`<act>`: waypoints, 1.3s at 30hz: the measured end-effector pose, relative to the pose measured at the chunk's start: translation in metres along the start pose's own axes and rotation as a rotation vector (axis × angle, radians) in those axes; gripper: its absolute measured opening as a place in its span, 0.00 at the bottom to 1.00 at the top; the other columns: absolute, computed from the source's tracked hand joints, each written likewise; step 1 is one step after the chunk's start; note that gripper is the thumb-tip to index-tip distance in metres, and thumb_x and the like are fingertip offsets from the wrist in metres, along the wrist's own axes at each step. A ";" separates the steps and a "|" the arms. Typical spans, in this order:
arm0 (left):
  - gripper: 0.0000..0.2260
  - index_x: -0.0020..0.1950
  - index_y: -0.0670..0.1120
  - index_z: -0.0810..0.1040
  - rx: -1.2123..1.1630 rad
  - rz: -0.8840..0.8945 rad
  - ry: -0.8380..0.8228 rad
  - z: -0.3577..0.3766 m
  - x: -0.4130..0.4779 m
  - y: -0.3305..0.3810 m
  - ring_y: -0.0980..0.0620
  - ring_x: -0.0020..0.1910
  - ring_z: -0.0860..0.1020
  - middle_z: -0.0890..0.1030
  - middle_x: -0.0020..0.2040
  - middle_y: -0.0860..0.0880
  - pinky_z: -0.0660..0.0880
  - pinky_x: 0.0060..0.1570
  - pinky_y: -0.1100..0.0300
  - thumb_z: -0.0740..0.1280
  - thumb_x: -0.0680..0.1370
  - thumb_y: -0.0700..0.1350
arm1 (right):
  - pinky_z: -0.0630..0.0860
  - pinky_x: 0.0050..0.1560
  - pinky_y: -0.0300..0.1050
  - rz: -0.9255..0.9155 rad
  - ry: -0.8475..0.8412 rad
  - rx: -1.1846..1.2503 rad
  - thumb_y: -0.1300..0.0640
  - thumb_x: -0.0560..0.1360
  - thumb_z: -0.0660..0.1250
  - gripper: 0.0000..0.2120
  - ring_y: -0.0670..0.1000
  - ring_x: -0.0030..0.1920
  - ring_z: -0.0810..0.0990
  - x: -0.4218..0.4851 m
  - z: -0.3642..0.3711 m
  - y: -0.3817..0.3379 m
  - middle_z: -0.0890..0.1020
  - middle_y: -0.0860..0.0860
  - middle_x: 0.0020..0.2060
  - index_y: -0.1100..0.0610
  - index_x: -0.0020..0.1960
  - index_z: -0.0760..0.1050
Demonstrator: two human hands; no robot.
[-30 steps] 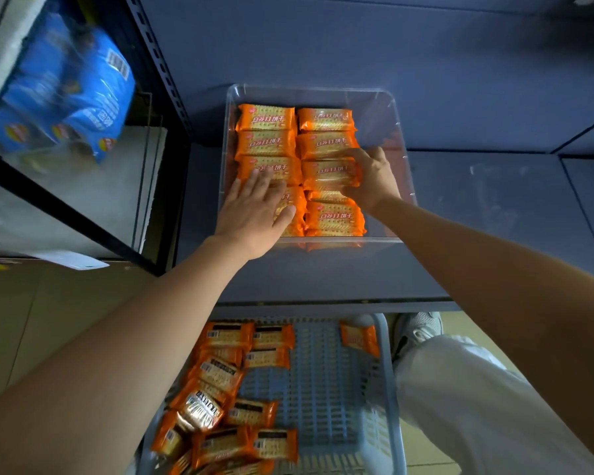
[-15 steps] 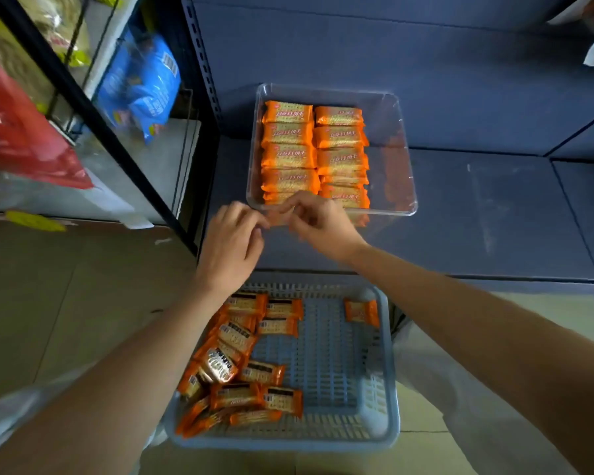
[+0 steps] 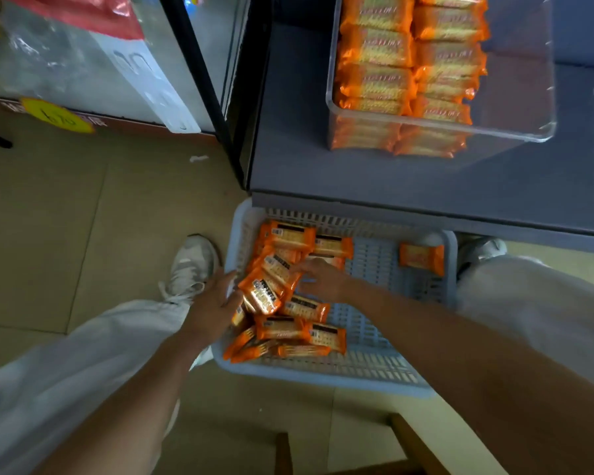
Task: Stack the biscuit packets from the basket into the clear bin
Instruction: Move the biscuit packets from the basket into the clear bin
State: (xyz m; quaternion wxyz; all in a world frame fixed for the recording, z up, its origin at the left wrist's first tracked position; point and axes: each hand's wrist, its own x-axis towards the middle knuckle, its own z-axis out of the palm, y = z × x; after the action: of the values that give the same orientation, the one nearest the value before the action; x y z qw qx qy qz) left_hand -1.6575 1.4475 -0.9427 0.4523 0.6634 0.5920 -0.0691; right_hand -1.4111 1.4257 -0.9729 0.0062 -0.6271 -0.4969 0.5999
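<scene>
With fingers spread and gripping nothing yet, the left hand (image 3: 216,305) and right hand (image 3: 323,281) flank the heaped biscuit packets (image 3: 271,293) in the blue basket (image 3: 323,380), likely to gather a batch for the part-filled clear bin (image 3: 525,97) on the shelf (image 3: 323,173).

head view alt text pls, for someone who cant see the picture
A person's left hand and right hand reach into a pile of orange biscuit packets in a pale blue basket on the floor. On a dark shelf beyond it, a clear bin holds neat rows of stacked packets.
</scene>
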 end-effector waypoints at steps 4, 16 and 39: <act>0.21 0.75 0.47 0.64 -0.029 0.026 0.033 0.008 0.004 -0.008 0.45 0.74 0.61 0.61 0.76 0.43 0.62 0.70 0.49 0.60 0.82 0.47 | 0.58 0.74 0.51 0.043 -0.056 -0.111 0.54 0.78 0.66 0.23 0.59 0.76 0.52 0.024 0.028 0.005 0.51 0.57 0.76 0.48 0.72 0.67; 0.18 0.73 0.49 0.65 0.008 0.044 0.156 0.016 0.007 -0.004 0.46 0.67 0.71 0.65 0.74 0.48 0.69 0.57 0.55 0.58 0.82 0.45 | 0.65 0.67 0.53 -0.171 0.177 -0.152 0.55 0.75 0.70 0.18 0.56 0.67 0.69 0.010 0.032 0.018 0.71 0.55 0.65 0.47 0.64 0.75; 0.14 0.63 0.46 0.72 -0.767 0.003 -0.029 0.002 0.009 0.101 0.53 0.46 0.80 0.79 0.56 0.44 0.77 0.40 0.68 0.64 0.79 0.36 | 0.77 0.45 0.46 -0.181 0.119 0.380 0.59 0.80 0.60 0.06 0.50 0.44 0.79 -0.053 -0.052 -0.007 0.80 0.57 0.45 0.51 0.54 0.72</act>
State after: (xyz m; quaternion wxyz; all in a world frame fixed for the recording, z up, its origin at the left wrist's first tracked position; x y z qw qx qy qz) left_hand -1.5685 1.4639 -0.8979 0.6762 0.4458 0.5673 0.1488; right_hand -1.3643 1.4264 -0.9149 0.2075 -0.6018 -0.4281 0.6415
